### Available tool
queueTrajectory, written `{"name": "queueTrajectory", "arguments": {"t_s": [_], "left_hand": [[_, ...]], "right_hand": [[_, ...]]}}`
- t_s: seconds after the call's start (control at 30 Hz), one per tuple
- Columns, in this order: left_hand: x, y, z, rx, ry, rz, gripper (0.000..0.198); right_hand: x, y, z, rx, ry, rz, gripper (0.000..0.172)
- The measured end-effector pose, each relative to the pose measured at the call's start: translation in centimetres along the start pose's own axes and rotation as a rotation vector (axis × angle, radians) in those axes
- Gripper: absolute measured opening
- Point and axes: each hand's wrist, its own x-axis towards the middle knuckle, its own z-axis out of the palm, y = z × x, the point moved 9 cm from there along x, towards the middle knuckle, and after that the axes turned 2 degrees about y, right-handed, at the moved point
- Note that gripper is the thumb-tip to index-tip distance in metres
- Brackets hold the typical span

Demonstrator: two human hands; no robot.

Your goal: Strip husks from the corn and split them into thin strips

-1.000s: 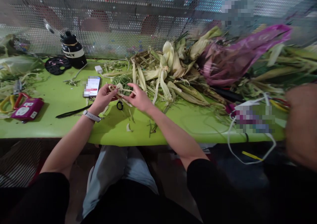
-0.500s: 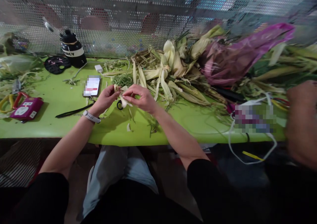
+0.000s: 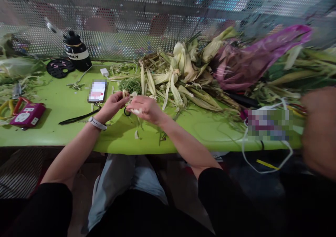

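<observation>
My left hand (image 3: 114, 103), with a pale watch strap (image 3: 97, 123) at its wrist, pinches a small piece of pale corn husk (image 3: 133, 94) just above the green tabletop (image 3: 115, 139). Close beside it, my right hand (image 3: 148, 109) is curled, palm down, around the lower part of the same husk. A whitish bit shows under its fingers. How the husk is folded between the fingertips is too small to tell. A black ring (image 3: 127, 111) lies just below the hands. Behind them sit thin green shreds (image 3: 130, 85) and a pile of corn husks (image 3: 181, 74).
A phone (image 3: 97, 91), a black strap (image 3: 78, 117) and a magenta box (image 3: 28, 114) lie left. A black bottle (image 3: 77, 53) stands at the back. To the right are a pink plastic bag (image 3: 241, 62), a white cable (image 3: 244, 149) and another person's blurred arm (image 3: 319, 132).
My right hand has turned palm down and its fingers have curled in, drawing the hanging husk end under them. My left hand stays nearly in place.
</observation>
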Motion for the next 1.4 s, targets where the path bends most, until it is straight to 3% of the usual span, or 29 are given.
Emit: {"name": "queueTrajectory", "arguments": {"t_s": [0.1,0.2,0.37,0.5,0.6,0.7,0.87,0.97,1.1,1.23,1.4], "left_hand": [[-0.4,0.9,1.3,0.129,-0.125,0.084,0.02],[-0.8,1.2,2.1,0.148,-0.212,0.071,0.022],[-1.0,1.2,2.2,0.133,-0.213,0.033,0.023],[-0.8,1.6,1.9,0.128,-0.176,0.066,0.028],[-0.4,1.5,0.7,0.139,-0.066,0.054,0.027],[0.0,1.2,-0.6,0.13,0.037,0.043,0.03],[0.1,0.6,-1.3,0.085,0.099,0.009,0.03],[0.1,0.2,-1.2,0.07,0.096,-0.026,0.034],[0.1,-0.1,-0.9,0.025,0.059,-0.066,0.037],[0.0,-0.6,-0.6,0.008,0.021,-0.105,0.038],[0.1,-0.6,0.2,0.013,-0.052,-0.077,0.035]], "right_hand": [[-0.1,1.2,-1.8,-0.002,0.225,0.113,0.025],[-0.8,3.6,-3.3,0.052,0.392,0.267,0.035],[-1.3,6.8,-1.5,0.253,0.291,0.509,0.052],[-1.5,7.6,0.4,0.464,0.142,0.632,0.05],[-1.3,7.6,0.9,0.609,0.059,0.621,0.049],[-1.2,7.8,0.2,0.613,0.072,0.589,0.052],[-1.2,8.0,-1.3,0.611,0.149,0.576,0.028],[-1.3,7.4,-1.3,0.723,0.134,0.611,0.027],[-1.0,6.2,-0.9,0.881,0.135,0.566,0.046],[-0.9,6.3,-0.8,0.851,0.274,0.541,0.038],[-0.7,5.4,-1.3,0.746,0.3,0.476,0.039]]}}
